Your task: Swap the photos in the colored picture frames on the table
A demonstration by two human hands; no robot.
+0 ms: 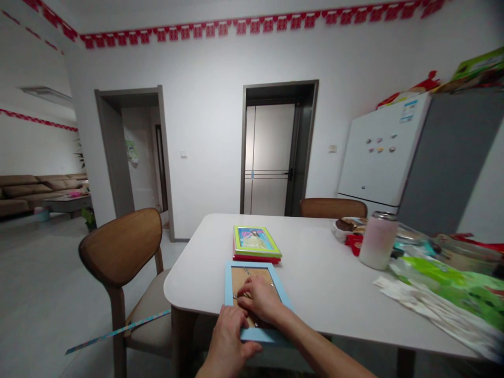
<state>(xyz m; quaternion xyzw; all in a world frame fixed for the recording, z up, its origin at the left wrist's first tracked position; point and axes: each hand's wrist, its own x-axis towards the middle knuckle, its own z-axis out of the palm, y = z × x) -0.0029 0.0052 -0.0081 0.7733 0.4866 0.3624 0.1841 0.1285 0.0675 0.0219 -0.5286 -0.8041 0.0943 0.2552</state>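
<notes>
Head view: left hand (230, 336) grips a picture frame's (229, 281) corner; right hand's (259, 300) bent fingers touch its backing (238, 278), grip unclear.

Domestic interior: the dining area of a home, open to a living room. A white, round-cornered surface (315, 273) with wooden-backed dining chairs (122, 244) marks the dining area; a tall refrigerator (374, 170), its door dotted with small magnets (380, 150), stands near it. At far left, a brown sofa (23, 191) and a low coffee table (67, 203) identify the living room. Residential character is further indicated by the interior door (271, 142), the white wall (205, 115), and the red bunting (173, 34) strung along its top.
</notes>
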